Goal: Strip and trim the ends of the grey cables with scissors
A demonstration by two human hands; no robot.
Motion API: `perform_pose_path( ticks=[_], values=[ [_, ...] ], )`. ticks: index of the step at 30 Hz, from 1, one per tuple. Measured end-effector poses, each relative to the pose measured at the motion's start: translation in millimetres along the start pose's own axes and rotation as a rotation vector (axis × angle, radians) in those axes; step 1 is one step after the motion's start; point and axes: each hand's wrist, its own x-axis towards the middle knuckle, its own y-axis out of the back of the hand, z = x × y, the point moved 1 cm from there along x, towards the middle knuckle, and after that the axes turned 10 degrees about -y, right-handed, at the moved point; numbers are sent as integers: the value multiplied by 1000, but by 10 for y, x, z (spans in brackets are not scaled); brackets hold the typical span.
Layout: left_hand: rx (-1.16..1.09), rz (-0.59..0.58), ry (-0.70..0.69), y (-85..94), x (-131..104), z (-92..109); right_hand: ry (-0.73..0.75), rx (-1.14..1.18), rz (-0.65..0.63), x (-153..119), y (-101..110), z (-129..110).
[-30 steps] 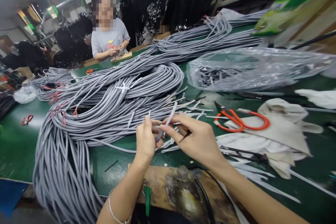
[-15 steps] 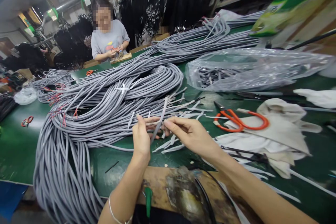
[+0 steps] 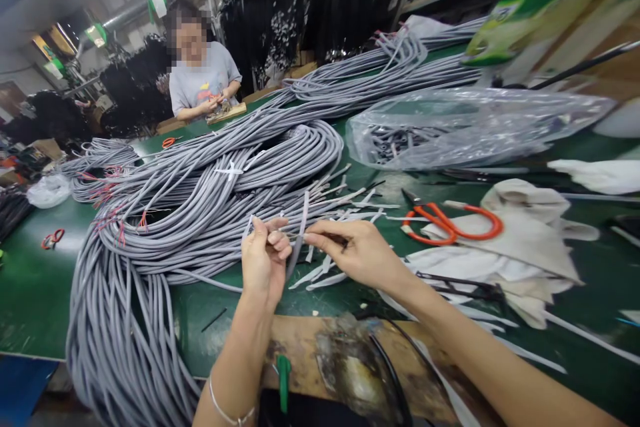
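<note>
My left hand is closed, its fingers curled and pinching thin wire ends of a grey cable. Thumb and fingertips of my right hand are pinched together at the other side of a grey cable piece, which stands up between the hands with a pale strip at its top. What exactly the right fingertips grip is too small to make out. Behind and left of my hands lies a large bundle of grey cables. White strips lie on the table under my right hand.
Orange-handled scissors rest by white cloths at the right. A clear plastic bag of small parts lies behind them. A wooden board is at the near edge. Across the green table sits a person working with both hands.
My left hand's fingers have curled in more and moved slightly left, away from my right fingertips. The grey piece stays between the hands. The whole view has shifted a little.
</note>
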Motion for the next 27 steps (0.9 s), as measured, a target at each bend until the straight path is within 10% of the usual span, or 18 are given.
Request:
perform_pose_path(
  ticks=[12,20,27],
  values=[
    [76,37,-669,242,-18,553,-62,26,116,0,117,85],
    [615,-435,-109,180,-2,47,-60,95,-41,-16,78,-10],
    [595,-374,-275,128,-36,11,-1,-4,-84,-12,164,-1]
  ],
)
